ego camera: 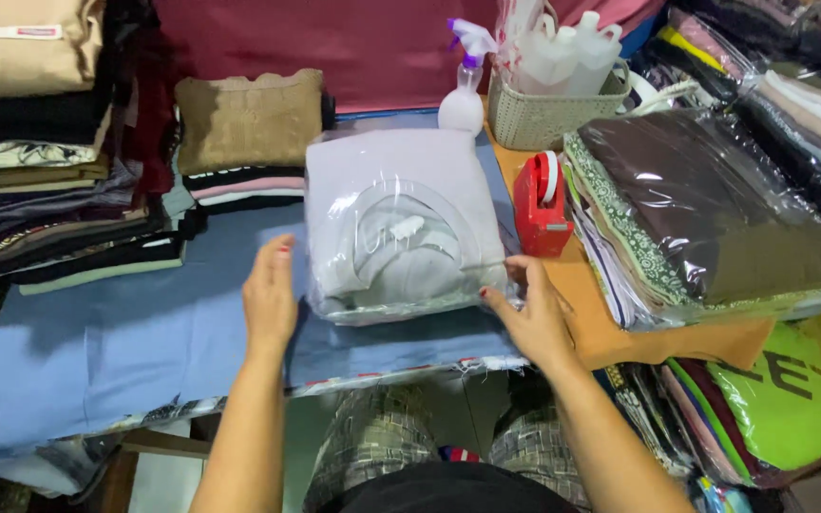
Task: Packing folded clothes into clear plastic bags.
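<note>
While the bagged pale garment (pixel 401 223) lies near the middle of the bench (pixel 97 342), on its blue cloth cover, both hands work at the near end of the clear plastic bag. The left hand (pixel 270 294) lies flat and spread against the bag's left near corner, fingers pointing away from the person. The right hand (pixel 534 313) has its fingers bent at the right near corner, seemingly pinching the bag's loose edge, though the grip itself is partly hidden.

The plastic looks slick and puffed with air, so the package could slide away over the cloth if one hand pushes harder than the other, and the open edge could crease unevenly. The red tape dispenser (pixel 541 204) stands just beside the package toward the bench's right edge; a sideways nudge could knock it.

At the far right corner a woven basket (pixel 548 114) holds white plastic bottles, and a spray bottle (pixel 463 90) stands just left of it. A stack of bagged garments (pixel 715 218) fills the right side.
</note>
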